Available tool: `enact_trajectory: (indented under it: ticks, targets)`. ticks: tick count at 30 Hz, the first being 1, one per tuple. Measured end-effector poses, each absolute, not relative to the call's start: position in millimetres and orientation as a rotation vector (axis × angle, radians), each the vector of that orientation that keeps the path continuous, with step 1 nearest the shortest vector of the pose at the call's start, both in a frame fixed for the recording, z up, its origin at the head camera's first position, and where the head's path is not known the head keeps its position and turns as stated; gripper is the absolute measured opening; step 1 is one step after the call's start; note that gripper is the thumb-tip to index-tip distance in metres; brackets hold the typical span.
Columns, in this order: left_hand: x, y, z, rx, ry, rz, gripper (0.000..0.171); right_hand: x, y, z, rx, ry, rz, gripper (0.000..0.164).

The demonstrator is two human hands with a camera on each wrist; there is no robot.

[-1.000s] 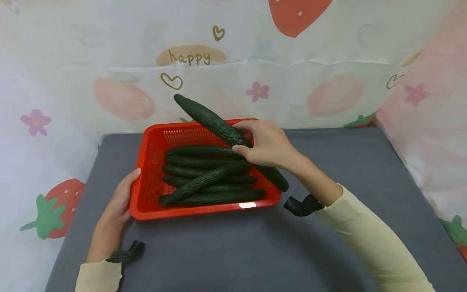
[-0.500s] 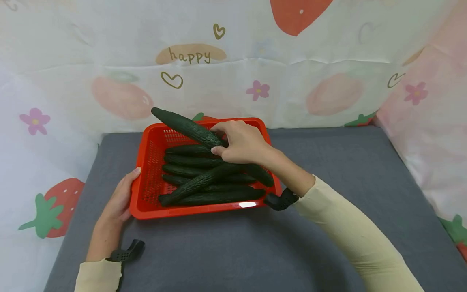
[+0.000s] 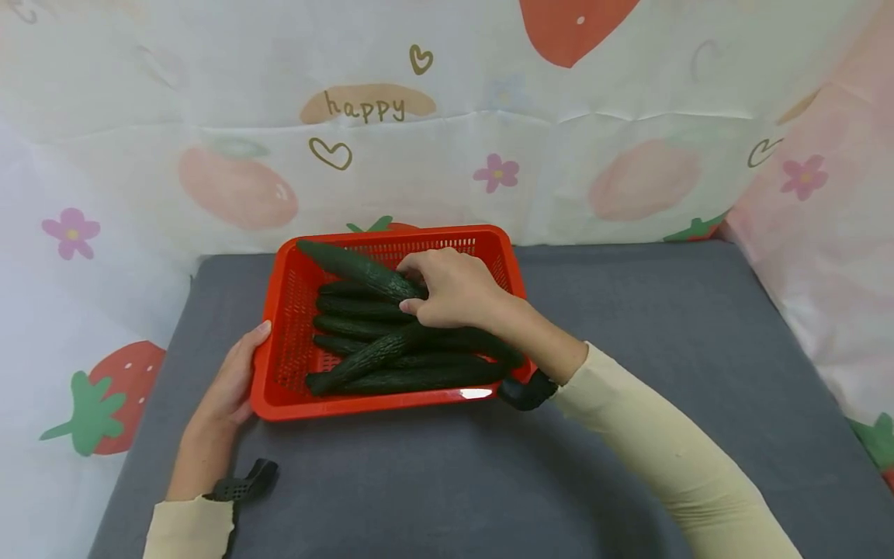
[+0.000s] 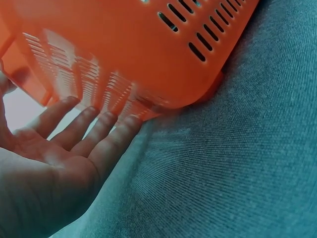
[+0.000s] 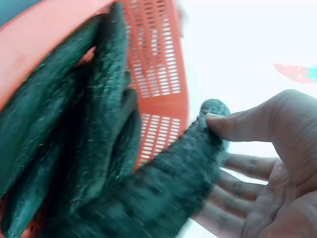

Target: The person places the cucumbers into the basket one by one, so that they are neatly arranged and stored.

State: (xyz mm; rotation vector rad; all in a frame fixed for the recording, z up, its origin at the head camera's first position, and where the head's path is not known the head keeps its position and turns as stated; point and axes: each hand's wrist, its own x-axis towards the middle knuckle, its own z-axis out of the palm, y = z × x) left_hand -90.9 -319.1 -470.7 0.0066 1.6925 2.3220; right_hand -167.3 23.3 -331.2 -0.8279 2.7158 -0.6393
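A red plastic basket (image 3: 391, 403) with slotted walls holds several dark green cucumbers (image 3: 419, 379), one lying slantwise over the others. Between thumb and fingers, my right hand (image 3: 457, 289) grips another cucumber (image 3: 359, 269) inside the basket area, over the rear cucumbers. Its left end is near the back-left corner. The right wrist view shows the thumb on this cucumber (image 5: 163, 183) near one end, with fingers on its other side. My left hand (image 3: 230, 380) holds the basket's left side, thumb at the rim; in the left wrist view its fingers (image 4: 101, 126) touch the outer wall.
A grey cloth (image 3: 419, 481) covers the table under the basket. Close behind it hangs a pale curtain (image 3: 559, 194) printed with strawberries, flowers and hearts. Dark straps with camera mounts sit on both wrists.
My right hand has carried the gripped cucumber left, then lowered it from above the basket's right side into the basket. The left hand and the basket stay in place.
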Motion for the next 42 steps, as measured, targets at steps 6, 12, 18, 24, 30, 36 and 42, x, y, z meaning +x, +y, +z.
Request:
enact_trajectory:
  ticks: [6,12,18,24,30,36,42]
  targets:
    - [-92.3,-319.0,-469.6,0.017,1.694,2.322,0.032,-165.1,29.2,-328.5,-0.836,2.794,-0.612,0.050]
    - [-92.1,-318.3,-471.7,0.022,1.705,2.305,0.032,-161.3,45.2,-324.7,-0.782,2.819,-0.667,0.049]
    - [-92.1,-317.3,-473.1,0.016,1.712,2.306,0.032,-158.5,60.8,-327.5,-0.761,2.817,-0.691,0.048]
    - [-91.4,-316.6,-472.2,-0.011,1.727,2.307,0.031,-155.7,70.4,-329.0,-0.769,2.826,-0.719,0.048]
    - [-90.7,-317.4,-469.8,-0.062,1.738,2.311,0.029,-152.9,83.7,-329.6,-0.730,2.827,-0.785,0.047]
    - [-91.6,-319.5,-471.3,-0.003,1.721,2.313,0.030,-151.9,103.5,-332.6,-0.675,2.825,-0.852,0.048]
    - [-94.0,-322.1,-472.0,0.050,1.719,2.296,0.032,-147.3,121.4,-340.6,-0.605,2.823,-0.944,0.047]
